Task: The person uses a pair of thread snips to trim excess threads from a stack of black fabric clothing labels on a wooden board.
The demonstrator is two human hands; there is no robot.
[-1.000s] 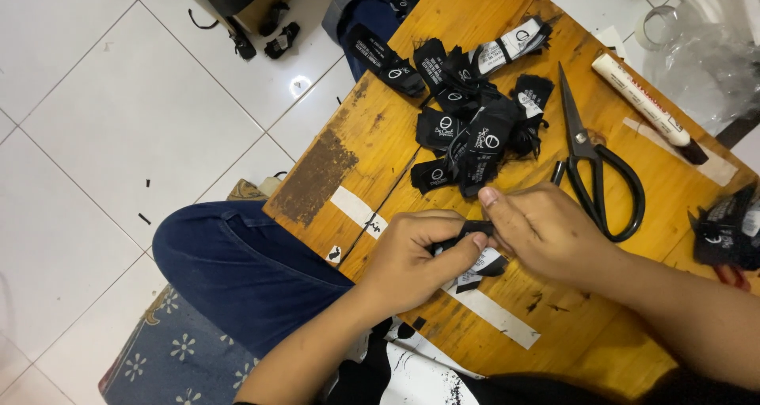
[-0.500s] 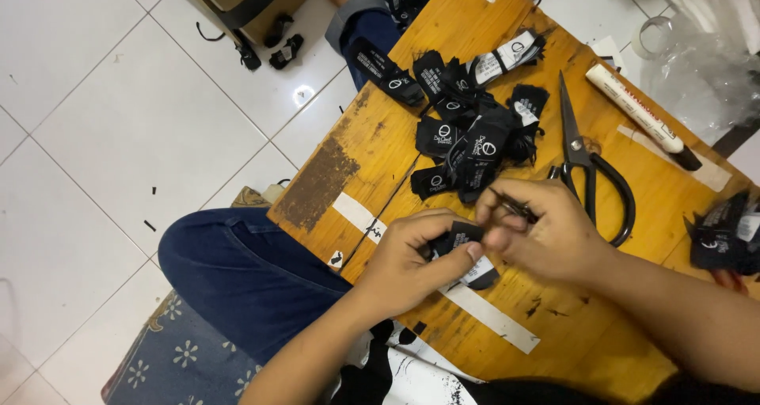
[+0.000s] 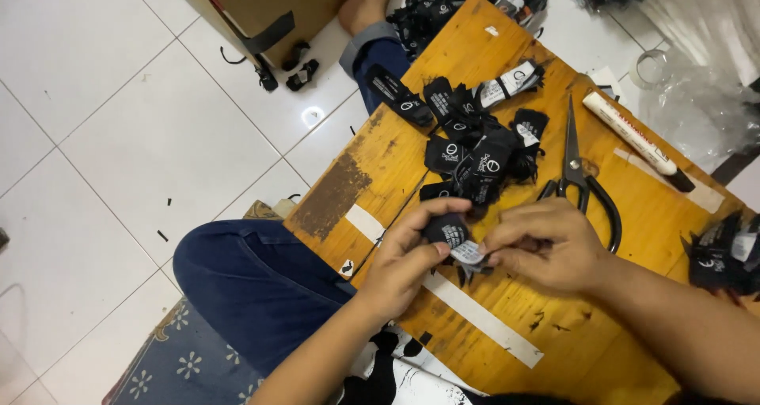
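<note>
I had both hands pinched on one small black label: left hand, right hand. It had risen off the worktop and turned since a second before. The label pile sat at twelve o'clock, scissors at one.

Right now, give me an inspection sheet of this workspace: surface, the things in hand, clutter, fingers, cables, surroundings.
Surface: low wooden table, worn dark patch at its near-left corner, white tape strip across it.
Things in hand: one black label with a white end, held over the table between both hands.
Clutter: label pile, scissors lying closed, marker, more labels at the right edge, black scraps.
Fingers: left hand and right hand both pinch the label.
Cables: nothing seen.
Surroundings: white tile floor, cardboard box, patterned mat, plastic bags, the person's knee.
</note>
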